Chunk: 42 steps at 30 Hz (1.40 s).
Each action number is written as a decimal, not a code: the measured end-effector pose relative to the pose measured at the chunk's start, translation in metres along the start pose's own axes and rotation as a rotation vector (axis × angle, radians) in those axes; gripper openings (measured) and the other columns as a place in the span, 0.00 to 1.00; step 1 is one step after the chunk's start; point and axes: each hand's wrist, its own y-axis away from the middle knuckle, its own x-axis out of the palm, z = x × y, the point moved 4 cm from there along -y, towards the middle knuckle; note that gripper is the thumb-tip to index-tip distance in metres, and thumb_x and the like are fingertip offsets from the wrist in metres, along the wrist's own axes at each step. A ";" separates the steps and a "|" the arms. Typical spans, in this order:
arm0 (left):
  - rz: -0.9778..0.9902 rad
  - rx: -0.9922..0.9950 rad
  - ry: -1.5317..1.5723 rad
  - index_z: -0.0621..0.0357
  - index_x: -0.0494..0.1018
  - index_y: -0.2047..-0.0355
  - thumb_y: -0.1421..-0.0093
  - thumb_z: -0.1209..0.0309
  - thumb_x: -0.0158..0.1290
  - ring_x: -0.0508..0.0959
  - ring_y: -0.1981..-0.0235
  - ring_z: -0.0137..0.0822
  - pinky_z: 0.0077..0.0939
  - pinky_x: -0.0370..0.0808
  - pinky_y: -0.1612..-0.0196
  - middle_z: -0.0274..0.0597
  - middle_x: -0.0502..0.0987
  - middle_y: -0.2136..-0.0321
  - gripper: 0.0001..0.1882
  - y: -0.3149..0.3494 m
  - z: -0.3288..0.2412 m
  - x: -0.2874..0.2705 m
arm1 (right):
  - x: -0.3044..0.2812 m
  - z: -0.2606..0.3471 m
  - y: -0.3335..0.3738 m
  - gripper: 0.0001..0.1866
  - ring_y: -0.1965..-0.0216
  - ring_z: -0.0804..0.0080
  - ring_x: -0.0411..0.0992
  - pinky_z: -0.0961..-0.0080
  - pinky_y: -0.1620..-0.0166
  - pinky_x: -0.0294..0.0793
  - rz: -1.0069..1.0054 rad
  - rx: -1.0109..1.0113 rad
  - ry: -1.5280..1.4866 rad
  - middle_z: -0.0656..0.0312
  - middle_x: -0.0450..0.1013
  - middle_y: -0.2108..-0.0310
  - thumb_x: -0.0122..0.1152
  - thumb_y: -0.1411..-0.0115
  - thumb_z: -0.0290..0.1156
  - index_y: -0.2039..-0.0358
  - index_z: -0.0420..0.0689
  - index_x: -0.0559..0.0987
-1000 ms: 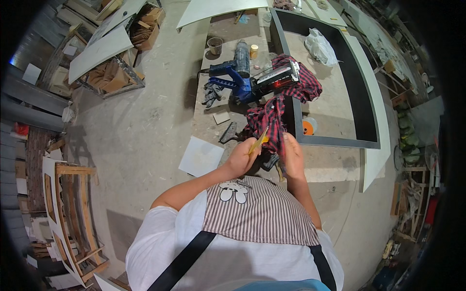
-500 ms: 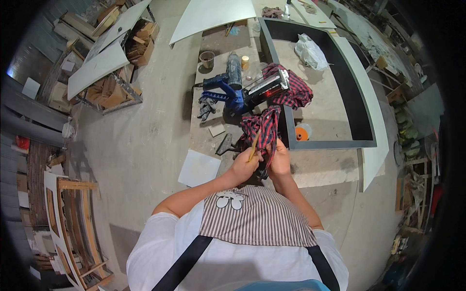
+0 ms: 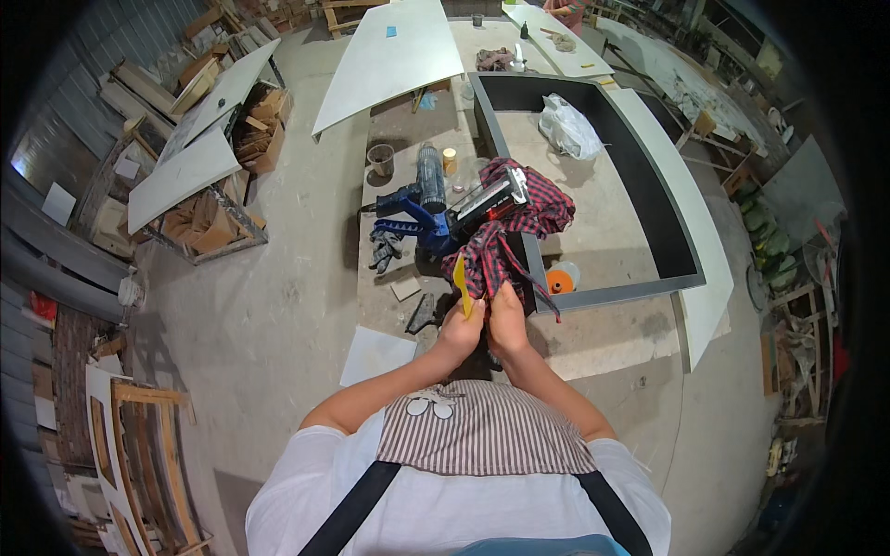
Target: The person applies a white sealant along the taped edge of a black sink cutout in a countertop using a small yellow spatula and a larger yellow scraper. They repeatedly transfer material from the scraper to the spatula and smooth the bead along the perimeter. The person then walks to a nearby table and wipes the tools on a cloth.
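Note:
A flat yellow strip, perhaps a scraper (image 3: pixel 462 284), stands up from my left hand (image 3: pixel 464 328), its fingers closed around the lower end. In my right hand (image 3: pixel 505 320), a bunch of red-and-black checked cloth (image 3: pixel 487 259) is gripped; it hangs over the corner of a dark grey frame (image 3: pixel 593 292). Both hands are close together at the bench's near edge, and the fingertips are partly hidden. Just beyond the cloth lies a blue caulking gun (image 3: pixel 436 227) with a tube in it. A second checked cloth (image 3: pixel 547 204) lies behind the tube.
On the bench are a plastic cup (image 3: pixel 381 159), a dark cylindrical tool (image 3: pixel 430 176), a small yellow-capped jar (image 3: pixel 450 160), grey gloves (image 3: pixel 385 248) and an orange-topped container (image 3: pixel 560 281). A white plastic bag (image 3: pixel 568 127) lies inside the frame. White panels (image 3: pixel 394 60) stand around. Another person (image 3: pixel 565 11) is far off.
My hands have lowered slightly and come closer together. The yellow strip has turned more upright with its broad face showing. The cloth is gathered lower. My view has tilted up, bringing the far person in.

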 end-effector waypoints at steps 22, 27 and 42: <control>0.451 -0.314 0.560 0.53 0.63 0.71 0.31 0.59 0.42 0.50 0.86 0.19 0.18 0.48 0.83 0.25 0.55 0.86 0.14 0.042 -0.055 -0.041 | -0.018 0.048 -0.004 0.06 0.87 0.82 0.63 0.82 0.83 0.60 -0.308 0.170 0.071 0.71 0.66 0.82 0.55 0.36 0.32 0.69 0.45 0.73; 0.437 -0.319 0.580 0.53 0.63 0.71 0.31 0.60 0.42 0.50 0.86 0.19 0.17 0.48 0.82 0.24 0.55 0.86 0.14 0.036 -0.054 -0.043 | -0.023 0.056 0.001 0.09 0.89 0.86 0.55 0.85 0.84 0.53 -0.145 0.137 0.185 0.76 0.60 0.86 0.57 0.36 0.35 0.73 0.50 0.70; 0.199 0.213 -0.725 0.57 0.68 0.64 0.41 0.69 0.51 0.76 0.70 0.57 0.47 0.71 0.69 0.54 0.75 0.74 0.07 0.028 -0.070 -0.049 | -0.025 0.033 0.012 0.07 0.72 0.84 0.70 0.84 0.68 0.70 0.223 0.181 0.277 0.67 0.74 0.69 0.54 0.34 0.30 0.59 0.42 0.74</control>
